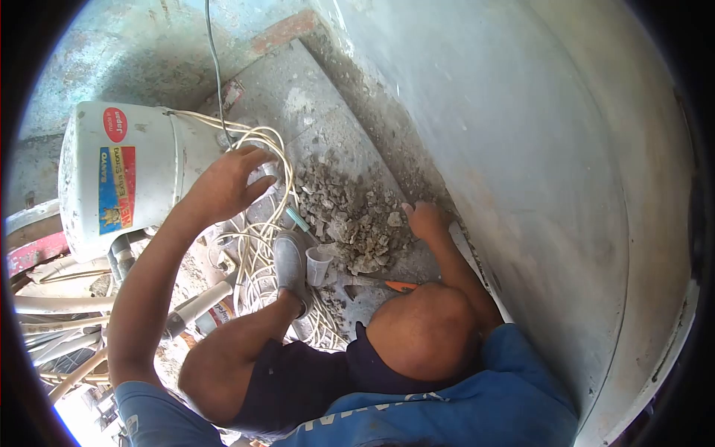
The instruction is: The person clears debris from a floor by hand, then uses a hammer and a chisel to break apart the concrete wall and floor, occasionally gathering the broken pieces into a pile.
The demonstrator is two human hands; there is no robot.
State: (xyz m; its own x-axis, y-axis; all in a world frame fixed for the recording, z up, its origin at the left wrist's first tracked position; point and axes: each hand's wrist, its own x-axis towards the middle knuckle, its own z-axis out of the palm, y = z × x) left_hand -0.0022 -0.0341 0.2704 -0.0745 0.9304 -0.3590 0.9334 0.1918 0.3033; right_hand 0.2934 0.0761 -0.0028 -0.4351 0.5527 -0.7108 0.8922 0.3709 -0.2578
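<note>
My left hand [234, 185] hovers by a bundle of cream cables [261, 223], its thumb and fingers apart, with nothing seen in it. At the foot of the wall, beside a heap of broken rubble [357, 220], is my right hand [430, 220]. Its thumb stands away from the partly hidden fingers, and I see nothing held. A translucent plastic cup [318, 266] stands between my grey shoe [290, 261] and the rubble. Partly covered by my knee, a tool with an orange handle [402, 286] lies on the floor. A teal stick-like piece [297, 219] rests near the cables.
A white Sanyo water pump [119, 175] sits to the left, pipes [201, 305] below it. One dark cable [214, 59] hangs down near it. The grey wall [536, 164] rises close on my right. Dusty floor slab [305, 97] runs toward the far corner.
</note>
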